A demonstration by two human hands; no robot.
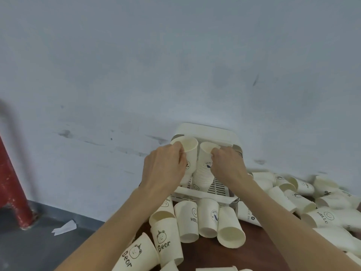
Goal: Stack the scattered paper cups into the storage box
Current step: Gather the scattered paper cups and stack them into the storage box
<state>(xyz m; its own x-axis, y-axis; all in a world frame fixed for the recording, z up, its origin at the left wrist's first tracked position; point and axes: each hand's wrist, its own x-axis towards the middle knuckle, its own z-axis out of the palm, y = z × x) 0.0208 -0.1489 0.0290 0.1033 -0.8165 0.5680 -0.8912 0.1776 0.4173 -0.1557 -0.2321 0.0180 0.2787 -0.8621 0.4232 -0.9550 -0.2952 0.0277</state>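
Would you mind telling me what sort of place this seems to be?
Probably a plain back room or storeroom: a scuffed, bare pale wall, a grey floor with a paper scrap, and a dark table against the wall.

Two cup stacks (203, 173) stand in the storage box (207, 132), loose cups (207, 218) before it.

We count two hands (164, 169), one storage box (207, 132), one paper scrap (65, 228) at eight o'clock, and cups (187, 220) too jumbled to number.
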